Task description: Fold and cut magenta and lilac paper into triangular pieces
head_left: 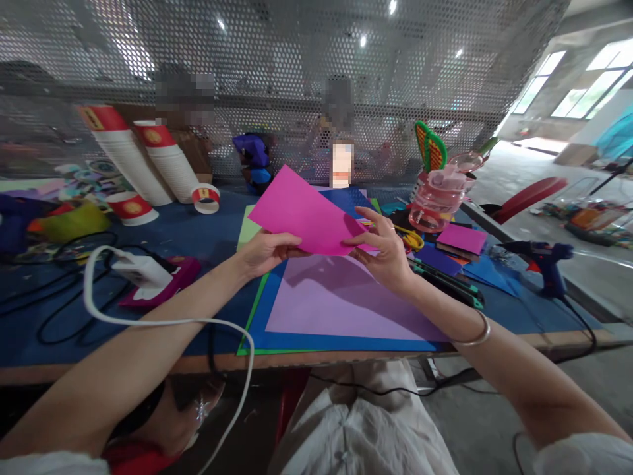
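Note:
A sheet of magenta paper (306, 211) is held up between both hands, tilted above the table. My left hand (270, 253) pinches its lower left edge, thumb on top and fingers underneath. At the lower right corner, my right hand (383, 251) grips the sheet between thumb and fingers, with some fingers raised. Beneath the hands lies a large lilac sheet (341, 303), on top of blue paper (291, 341) and green paper (252, 224). To the right of my right hand are yellow-handled scissors (414, 239) and a dark cutter knife (450, 284).
Stacked paper cups (128, 158) stand at the back left. A white charger (143, 270) sits on a purple power strip (173, 280); its white cable crosses my left forearm. On the right are a pink clear jar (435, 201), magenta paper squares (462, 239) and a glue gun (548, 264).

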Tool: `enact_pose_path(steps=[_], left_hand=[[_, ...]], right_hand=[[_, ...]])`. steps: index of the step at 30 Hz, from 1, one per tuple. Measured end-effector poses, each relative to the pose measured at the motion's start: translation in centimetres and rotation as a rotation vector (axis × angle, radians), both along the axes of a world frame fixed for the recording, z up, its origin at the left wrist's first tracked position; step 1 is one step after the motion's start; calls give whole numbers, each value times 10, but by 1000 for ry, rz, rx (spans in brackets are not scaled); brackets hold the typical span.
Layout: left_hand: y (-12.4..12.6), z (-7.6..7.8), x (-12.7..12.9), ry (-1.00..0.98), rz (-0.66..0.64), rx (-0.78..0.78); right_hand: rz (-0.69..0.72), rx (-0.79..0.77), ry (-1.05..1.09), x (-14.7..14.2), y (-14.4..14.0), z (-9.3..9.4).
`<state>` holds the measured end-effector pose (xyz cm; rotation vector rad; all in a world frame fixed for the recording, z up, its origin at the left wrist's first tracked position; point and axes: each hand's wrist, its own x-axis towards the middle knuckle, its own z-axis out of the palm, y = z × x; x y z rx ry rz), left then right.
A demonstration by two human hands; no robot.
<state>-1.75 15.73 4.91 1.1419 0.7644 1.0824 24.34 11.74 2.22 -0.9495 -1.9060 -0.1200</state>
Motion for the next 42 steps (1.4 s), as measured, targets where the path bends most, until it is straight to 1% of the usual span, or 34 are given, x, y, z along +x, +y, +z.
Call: enact_pose_path(steps=[2,5,8,11,16,18,22,25,26,28,33,36,39,42], left_hand=[[0,-1,0,-1,-13,-9],[1,-2,-1,0,-30,-31],[1,-3,0,0,-29,-40],[0,-4,1,24,-22,-22],[-3,-7,2,43,-33,-6],[-4,-7,2,48,-48,-4],[-8,-3,3,47,-123,16],[-12,-2,4,63,-214,41],[-14,-2,4,81,-225,53],[-17,-4,5,128,-203,83],[-22,-10,12,211,-94,138],[-24,-12,17,178,-49,148],[-26,-11,20,117,-41,123],[-26,-10,21,96,-40,91]], right_hand=[[10,10,18,-1,0,1],[69,21,36,-3,-2,2],[106,3,45,-4,-3,3],[97,-41,47,-4,-3,4],[88,-25,45,-5,-4,5],[85,-52,45,-6,-4,5],[110,-139,90,-8,-4,4],[99,-153,132,-9,-2,4],[90,-159,141,-9,-1,4],[78,-181,163,-11,-1,5],[65,-236,244,-15,-4,4],[68,-269,303,-17,-6,2],[81,-321,361,-20,-8,1],[125,-360,451,-23,-8,0]])
